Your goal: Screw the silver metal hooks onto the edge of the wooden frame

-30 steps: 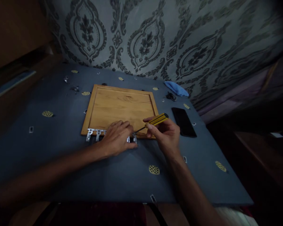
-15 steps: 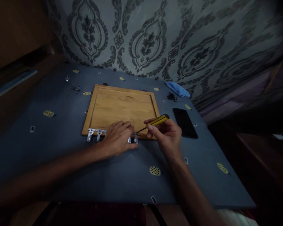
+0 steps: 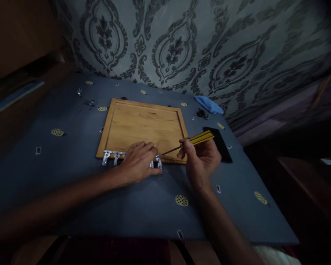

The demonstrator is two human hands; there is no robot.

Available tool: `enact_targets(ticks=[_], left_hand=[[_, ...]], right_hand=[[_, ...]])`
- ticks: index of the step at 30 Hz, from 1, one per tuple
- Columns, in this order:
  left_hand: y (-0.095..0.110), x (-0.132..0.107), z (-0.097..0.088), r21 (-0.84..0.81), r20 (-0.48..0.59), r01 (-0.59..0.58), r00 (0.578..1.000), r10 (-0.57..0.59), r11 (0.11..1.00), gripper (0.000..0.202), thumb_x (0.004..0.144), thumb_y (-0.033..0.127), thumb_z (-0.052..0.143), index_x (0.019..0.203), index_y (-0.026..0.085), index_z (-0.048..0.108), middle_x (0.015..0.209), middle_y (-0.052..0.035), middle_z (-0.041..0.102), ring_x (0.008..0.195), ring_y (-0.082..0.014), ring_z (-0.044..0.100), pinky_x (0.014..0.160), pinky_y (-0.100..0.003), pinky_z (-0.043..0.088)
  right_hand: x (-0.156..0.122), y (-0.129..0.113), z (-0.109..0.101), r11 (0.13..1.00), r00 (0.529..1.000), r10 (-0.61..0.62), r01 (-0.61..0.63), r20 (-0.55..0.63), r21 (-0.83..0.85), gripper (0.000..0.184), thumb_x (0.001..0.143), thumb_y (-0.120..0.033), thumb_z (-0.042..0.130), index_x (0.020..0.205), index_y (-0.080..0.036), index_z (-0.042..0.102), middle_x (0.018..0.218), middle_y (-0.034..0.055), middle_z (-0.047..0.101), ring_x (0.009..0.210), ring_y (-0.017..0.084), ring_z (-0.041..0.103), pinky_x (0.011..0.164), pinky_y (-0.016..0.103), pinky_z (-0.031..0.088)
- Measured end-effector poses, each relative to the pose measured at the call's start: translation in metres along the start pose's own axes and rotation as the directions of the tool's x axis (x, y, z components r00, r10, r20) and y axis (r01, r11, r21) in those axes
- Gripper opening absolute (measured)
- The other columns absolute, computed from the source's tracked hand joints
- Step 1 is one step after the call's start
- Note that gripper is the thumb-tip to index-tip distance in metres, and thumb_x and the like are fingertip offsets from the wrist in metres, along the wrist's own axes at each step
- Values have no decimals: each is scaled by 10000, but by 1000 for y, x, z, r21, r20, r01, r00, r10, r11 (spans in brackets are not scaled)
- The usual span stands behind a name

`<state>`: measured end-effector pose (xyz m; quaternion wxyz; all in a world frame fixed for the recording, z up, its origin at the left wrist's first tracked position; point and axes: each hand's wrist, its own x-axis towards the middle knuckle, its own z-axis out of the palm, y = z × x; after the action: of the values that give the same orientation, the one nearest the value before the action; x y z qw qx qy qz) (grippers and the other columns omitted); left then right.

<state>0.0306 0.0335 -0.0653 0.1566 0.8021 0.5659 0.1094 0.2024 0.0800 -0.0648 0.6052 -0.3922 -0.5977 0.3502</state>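
A framed wooden board [image 3: 143, 125] lies on the table, with a row of shiny metal hooks [image 3: 106, 158] along its near edge. Over the middle of that row rests my left hand [image 3: 138, 162], its bent fingers pressed together on the board's edge and its thumb stretched out below the hooks. The hand hides some of them. My right hand [image 3: 202, 162] pinches the yellow and black handle of a screwdriver [image 3: 200, 138]. Its thin shaft points left, and the tip is close to the hook at the right end; I cannot tell if they touch.
On the dark blue patterned table [image 3: 127, 213], a black phone [image 3: 223, 145] lies partly behind my right hand. A blue cloth [image 3: 209, 104] and a small dark object [image 3: 202, 113] sit at the back right. Small metal pieces [image 3: 89, 103] lie at the back left, near a patterned wall covering [image 3: 173, 51].
My right hand has moved a little to the right with the screwdriver, drawing its tip back from the end hook. The left hand stays in place on the board.
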Motion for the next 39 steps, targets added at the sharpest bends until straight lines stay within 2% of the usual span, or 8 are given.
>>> enact_targets(ticks=[6, 13, 17, 23, 31, 33, 37, 39], left_hand=[[-1, 0, 2, 10, -20, 4, 1000, -4, 1000, 414, 860, 506, 761, 1061, 166, 639, 1128, -79, 662, 1114, -294, 603, 960, -422, 480], [0, 0, 0, 13, -17, 5, 1000, -5, 1000, 419, 861, 501, 761, 1091, 170, 646, 1134, -79, 662, 1123, -294, 601, 949, -414, 479], [1, 0, 0, 10, -3, 15, 1000, -15, 1000, 433, 860, 506, 760, 1114, 173, 650, 1154, -83, 660, 1144, -297, 595, 961, -414, 475], [-1, 0, 2, 7, -12, 4, 1000, -4, 1000, 441, 861, 515, 757, 1106, 164, 649, 1154, -88, 658, 1144, -302, 596, 973, -432, 480], [0, 0, 1, -17, -21, -5, 1000, 5, 1000, 422, 860, 495, 761, 1078, 154, 642, 1152, -91, 662, 1133, -313, 597, 967, -457, 486], [0, 0, 1, -18, -18, -8, 1000, 8, 1000, 422, 858, 494, 763, 1078, 155, 642, 1152, -92, 662, 1127, -313, 597, 965, -457, 486], [0, 0, 0, -18, -10, 3, 1000, -4, 1000, 431, 855, 489, 769, 1099, 156, 646, 1164, -98, 664, 1136, -313, 598, 978, -451, 483], [0, 0, -1, -13, -9, 3, 1000, -3, 1000, 425, 858, 491, 766, 1096, 160, 647, 1167, -97, 665, 1143, -310, 599, 983, -443, 480]], right_hand=[[0, -2, 1, 999, 996, 39, -38, 85, -15, 281, 802, -432, 812, 841, -229, 622, 691, -50, 642, 442, 83, 533, 431, 231, 463], [-2, 1, 3, 996, 991, 86, -88, 100, 22, 331, 760, -470, 840, 834, -226, 630, 677, -52, 643, 448, 91, 555, 433, 231, 472], [-1, 0, 1, 994, 986, 105, -109, 133, 17, 331, 733, -429, 875, 819, -222, 631, 665, -53, 640, 451, 96, 568, 441, 232, 479], [3, -4, -7, 991, 954, 135, -134, 267, -19, 341, 830, -503, 779, 1004, -216, 722, 802, 12, 723, 536, 119, 613, 581, 304, 578], [2, -3, -5, 990, 959, 118, -134, 257, 48, 276, 759, -441, 858, 847, -214, 728, 664, -29, 678, 435, 95, 563, 427, 231, 516], [3, -3, -6, 988, 955, 129, -147, 267, 48, 293, 751, -444, 866, 861, -212, 725, 713, -17, 709, 444, 93, 572, 448, 238, 531], [7, -3, -10, 983, 938, 172, -185, 302, 17, 342, 800, -473, 821, 1009, -214, 746, 916, 43, 771, 522, 105, 629, 573, 291, 592], [8, -2, -11, 983, 937, 170, -184, 306, 18, 330, 801, -469, 821, 1005, -217, 758, 928, 45, 772, 524, 106, 629, 575, 292, 589]])
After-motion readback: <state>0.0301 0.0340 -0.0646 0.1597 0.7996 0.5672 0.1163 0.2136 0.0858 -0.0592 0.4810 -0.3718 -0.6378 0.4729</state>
